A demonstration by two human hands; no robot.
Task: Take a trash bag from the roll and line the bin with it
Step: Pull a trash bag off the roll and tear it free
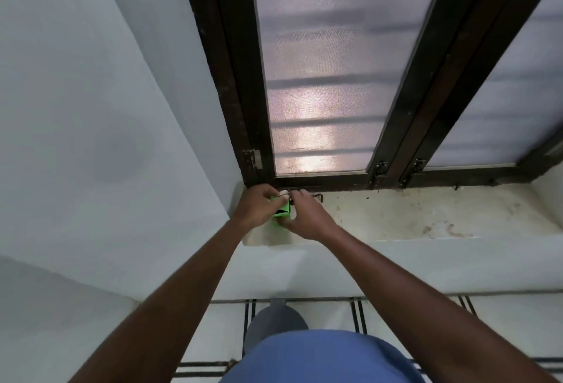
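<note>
Two hands (286,213) gripping glossy green roll (282,211), rough stained sill (411,215)

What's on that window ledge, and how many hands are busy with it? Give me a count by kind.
Green trash bag roll: 1
Hands on the roll: 2, the left hand and the right hand
Window ledge: 1
Total: 4
No bin can be picked out in this view.

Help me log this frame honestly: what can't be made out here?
Head view only:
- Green roll: mostly covered by left hand and right hand; no label readable.
- Bin: not in frame.
- Small dark item on the sill behind the fingers: too small to identify.
</note>
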